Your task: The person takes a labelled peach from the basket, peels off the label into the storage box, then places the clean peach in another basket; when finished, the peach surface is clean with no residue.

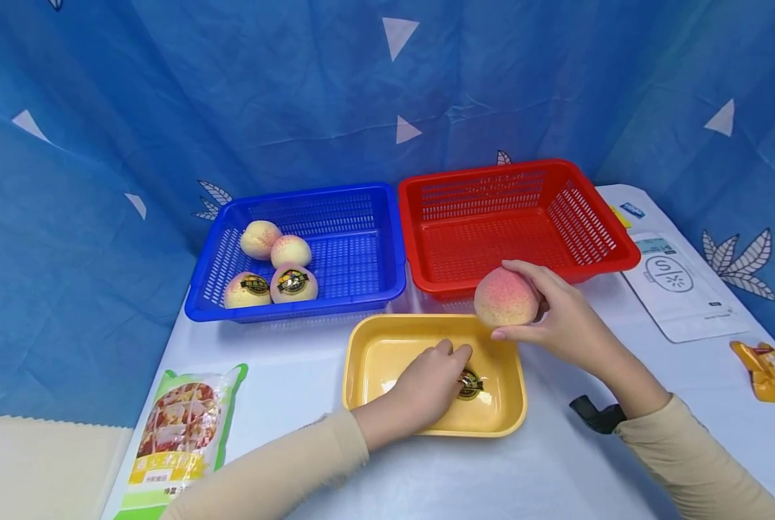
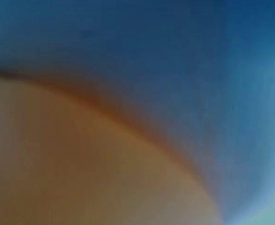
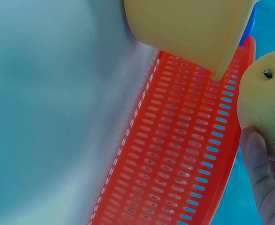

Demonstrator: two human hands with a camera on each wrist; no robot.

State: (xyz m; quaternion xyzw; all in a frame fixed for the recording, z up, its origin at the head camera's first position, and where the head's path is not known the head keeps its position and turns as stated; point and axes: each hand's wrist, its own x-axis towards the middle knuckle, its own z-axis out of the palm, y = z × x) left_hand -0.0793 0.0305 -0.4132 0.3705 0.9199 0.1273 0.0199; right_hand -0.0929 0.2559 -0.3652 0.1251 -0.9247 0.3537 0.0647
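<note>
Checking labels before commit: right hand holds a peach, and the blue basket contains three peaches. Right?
Not three: the blue basket contains four peaches, as the head view shows. The right hand does hold a peach.

Can read a large S inside a printed circle (image 1: 669, 274) on the flat white pouch (image 1: 689, 307); can make out Chinese characters, too small to read surely, on the green-edged plastic bag (image 1: 182, 430). Cannot decipher black-and-gold stickers (image 1: 470, 385) on round cream-and-pink peaches (image 1: 294, 283).
</note>
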